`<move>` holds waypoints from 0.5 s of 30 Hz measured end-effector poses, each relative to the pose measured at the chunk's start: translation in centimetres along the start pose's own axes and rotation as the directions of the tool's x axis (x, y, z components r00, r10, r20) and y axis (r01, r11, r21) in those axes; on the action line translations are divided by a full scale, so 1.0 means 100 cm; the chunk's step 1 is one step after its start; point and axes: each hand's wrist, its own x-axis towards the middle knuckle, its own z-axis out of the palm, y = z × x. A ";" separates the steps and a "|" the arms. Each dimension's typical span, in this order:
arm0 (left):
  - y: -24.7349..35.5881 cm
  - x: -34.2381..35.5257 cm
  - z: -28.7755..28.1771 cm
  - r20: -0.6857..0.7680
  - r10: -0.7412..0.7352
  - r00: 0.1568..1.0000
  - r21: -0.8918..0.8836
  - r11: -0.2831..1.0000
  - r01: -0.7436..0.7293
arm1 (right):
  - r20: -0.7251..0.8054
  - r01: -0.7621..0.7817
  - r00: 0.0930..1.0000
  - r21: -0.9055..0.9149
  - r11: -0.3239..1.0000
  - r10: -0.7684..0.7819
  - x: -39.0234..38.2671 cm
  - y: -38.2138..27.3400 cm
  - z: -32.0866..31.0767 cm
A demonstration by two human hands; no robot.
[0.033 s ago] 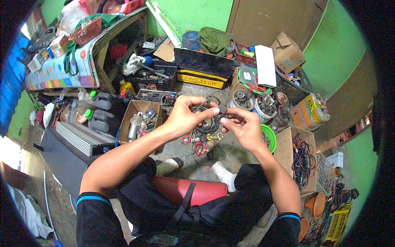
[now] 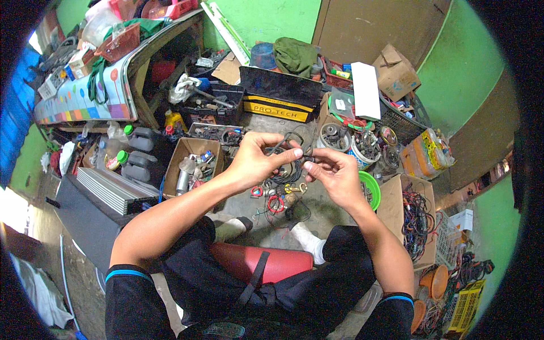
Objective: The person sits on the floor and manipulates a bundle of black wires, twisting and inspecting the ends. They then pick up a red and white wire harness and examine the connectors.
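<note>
A dark, thin cable hangs in loose loops between my hands, above the floor. My left hand pinches it between thumb and fingers. From the other side, my right hand grips the same cable with thumb and forefinger, close to the left thumb tip. My fingers partly hide the stretch between them. Below on the concrete floor lie red wire loops and several small metal and brass-coloured parts, between my feet.
A cardboard box of parts stands left, beside grey jugs with green caps. Ahead sits a black and yellow toolbox. On the right are a bucket of metal parts, a green basin and a box of tangled wires.
</note>
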 end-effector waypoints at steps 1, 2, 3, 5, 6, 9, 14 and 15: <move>0.000 0.000 0.000 0.014 0.008 1.000 0.009 1.000 -0.008 | -0.020 -0.001 1.000 -0.002 1.000 0.001 0.000 0.000 0.000; 0.000 0.001 0.001 0.028 0.015 0.999 0.018 1.000 -0.015 | -0.020 0.013 1.000 -0.006 1.000 -0.014 0.000 0.000 0.000; -0.001 0.001 0.001 0.043 0.022 0.999 0.027 0.999 -0.023 | -0.021 0.028 0.999 -0.009 1.000 -0.028 0.000 0.000 0.000; -0.005 0.000 0.002 0.081 0.005 0.997 0.072 0.997 -0.011 | -0.015 0.041 0.999 0.009 0.999 -0.041 0.000 -0.001 0.000; -0.007 0.000 0.002 0.100 -0.004 0.995 0.095 0.995 -0.006 | -0.009 0.040 0.999 0.031 0.999 -0.040 0.000 -0.003 0.001; -0.001 -0.001 0.001 0.085 0.020 0.996 0.122 0.992 -0.030 | 0.006 0.018 1.000 0.067 0.998 -0.018 0.001 -0.004 0.000; 0.007 -0.002 0.000 0.128 -0.029 0.991 0.096 0.995 0.017 | 0.005 -0.006 1.000 0.079 0.997 0.006 -0.001 -0.002 -0.002; 0.008 -0.003 -0.001 0.146 -0.047 0.988 0.093 0.995 0.033 | 0.004 -0.018 1.000 0.079 0.997 0.017 -0.001 -0.003 -0.001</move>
